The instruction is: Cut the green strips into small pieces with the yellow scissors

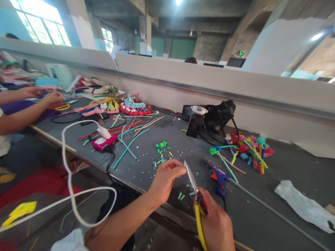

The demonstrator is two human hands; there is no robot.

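My right hand [216, 221] is wrapped round the yellow handles of a pair of scissors [192, 178], whose blades point up and away from me. Just left of the blade tips, my left hand [166, 177] is closed in a pinch; what lies between its thumb and finger is too small to make out. Small green cut pieces [181, 196] lie on the dark table below the blades. More green and blue bits [161, 145] are scattered beyond my left hand.
A blue glue gun [220, 177] lies right of the scissors, near colourful pipe-cleaner flowers [251, 150]. A magenta power socket [104, 141] with a white cable [68, 167] sits left. A black bag [220, 116] stands behind. Another person's hands [43, 96] work at far left.
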